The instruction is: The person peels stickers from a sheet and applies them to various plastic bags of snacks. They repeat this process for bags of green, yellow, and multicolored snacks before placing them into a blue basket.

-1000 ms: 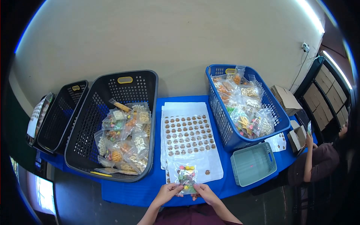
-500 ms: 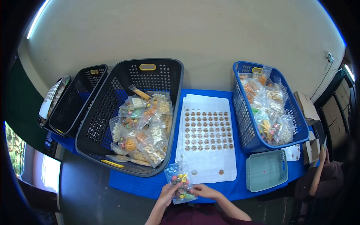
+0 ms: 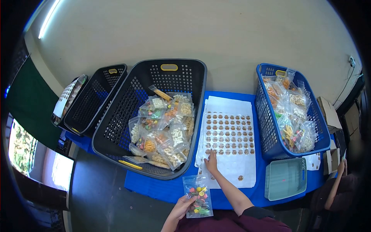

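Observation:
My left hand grips a clear zip bag of colourful round snacks by its left side, upright near the table's front edge. My right hand reaches onto a white sheet of round stickers. Its fingers are drawn together, with the tips touching the lower-left end of the sticker rows. Whatever lies between those fingertips is too small to make out. Beneath the sticker sheet lie more white sheets.
To the left stands a large black basket with several snack bags; farther left are more dark baskets. A blue basket of bags and a grey-green tray stand right. Another person's hand shows at far right.
My right hand has left the snack bag and moved up onto the sticker sheet. My left hand still holds the bag. The whole view has shifted, moving things rightward.

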`<state>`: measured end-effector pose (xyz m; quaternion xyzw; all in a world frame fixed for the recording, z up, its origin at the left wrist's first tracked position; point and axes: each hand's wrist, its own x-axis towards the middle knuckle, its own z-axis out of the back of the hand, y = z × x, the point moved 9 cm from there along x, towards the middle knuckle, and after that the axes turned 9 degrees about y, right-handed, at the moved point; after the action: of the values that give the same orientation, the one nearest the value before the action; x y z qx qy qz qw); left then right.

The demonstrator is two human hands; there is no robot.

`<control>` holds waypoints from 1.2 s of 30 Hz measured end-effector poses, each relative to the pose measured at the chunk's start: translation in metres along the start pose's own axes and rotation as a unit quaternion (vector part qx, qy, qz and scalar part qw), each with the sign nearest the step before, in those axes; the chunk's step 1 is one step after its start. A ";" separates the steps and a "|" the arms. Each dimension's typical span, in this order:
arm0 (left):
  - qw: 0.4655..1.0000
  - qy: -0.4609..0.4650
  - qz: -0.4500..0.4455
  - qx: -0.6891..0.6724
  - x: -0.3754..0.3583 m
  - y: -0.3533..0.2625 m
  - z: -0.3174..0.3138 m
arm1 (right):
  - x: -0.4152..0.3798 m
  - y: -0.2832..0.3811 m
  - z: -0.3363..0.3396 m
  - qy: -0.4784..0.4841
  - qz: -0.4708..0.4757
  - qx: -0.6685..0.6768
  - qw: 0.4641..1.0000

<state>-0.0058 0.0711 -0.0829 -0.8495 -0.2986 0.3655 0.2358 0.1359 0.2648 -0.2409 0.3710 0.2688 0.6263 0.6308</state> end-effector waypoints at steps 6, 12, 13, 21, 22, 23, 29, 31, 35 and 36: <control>1.000 0.026 0.004 0.007 0.003 0.001 -0.008 | 0.001 0.011 0.006 0.035 0.003 0.015 0.999; 0.999 0.048 0.006 0.004 0.008 0.012 -0.013 | -0.008 0.014 0.005 -0.005 0.047 -0.002 0.999; 0.999 0.054 0.004 0.006 0.008 0.009 -0.015 | -0.007 0.011 0.002 0.007 0.048 0.001 0.999; 0.998 0.051 -0.032 0.032 -0.002 -0.009 -0.017 | 0.001 -0.029 -0.008 0.191 -0.166 0.329 0.910; 0.997 0.051 -0.036 0.039 -0.003 -0.010 -0.016 | -0.001 -0.032 -0.001 0.177 -0.205 0.387 0.881; 0.997 0.050 -0.034 0.041 -0.003 -0.008 -0.015 | -0.005 -0.036 0.005 0.162 -0.244 0.443 0.847; 0.995 0.050 -0.058 0.059 0.003 -0.009 -0.015 | -0.034 0.030 0.066 0.174 -0.251 0.588 0.749; 0.993 0.033 -0.091 0.063 0.007 -0.012 -0.017 | -0.049 0.070 0.096 0.166 -0.231 0.623 0.729; 0.985 0.033 -0.131 0.107 0.024 -0.025 -0.022 | -0.081 0.145 0.157 0.146 -0.168 0.590 0.777; 0.983 0.028 -0.144 0.114 0.024 -0.029 -0.026 | -0.088 0.162 0.169 0.136 -0.143 0.562 0.803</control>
<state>0.0178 0.1037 -0.0600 -0.7750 -0.3672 0.3360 0.3894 0.1695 0.1454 -0.0237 0.5285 0.7070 0.3121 0.3513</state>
